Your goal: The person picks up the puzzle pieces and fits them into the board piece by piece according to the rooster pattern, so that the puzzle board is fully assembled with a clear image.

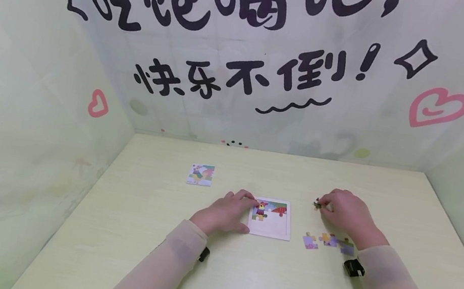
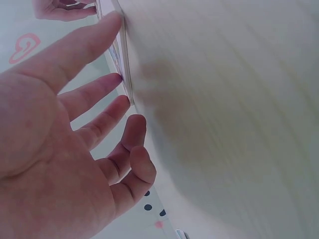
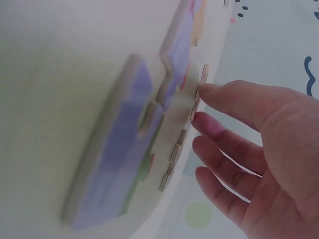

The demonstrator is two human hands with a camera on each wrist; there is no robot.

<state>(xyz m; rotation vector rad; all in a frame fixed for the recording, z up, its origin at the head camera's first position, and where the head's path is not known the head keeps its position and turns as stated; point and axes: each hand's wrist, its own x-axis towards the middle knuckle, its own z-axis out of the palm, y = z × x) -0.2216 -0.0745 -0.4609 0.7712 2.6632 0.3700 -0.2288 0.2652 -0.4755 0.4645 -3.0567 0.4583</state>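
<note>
A white-framed puzzle tray lies on the table, with several joined pieces along its upper and left parts. My left hand rests at the tray's left side; in the left wrist view its thumb and two fingertips touch the edge, while the other fingers bend loosely. To the tray's right, my right hand pinches a small, dark-patterned puzzle piece between thumb and index finger. The right wrist view shows this piece edge-on. Loose pieces lie nearer me: one purple, another orange and purple.
A small colourful picture with jigsaw outlines lies at the back left of the pale wooden table. Printed cloth walls enclose the table at the back and both sides. Another piece lies beyond the purple ones.
</note>
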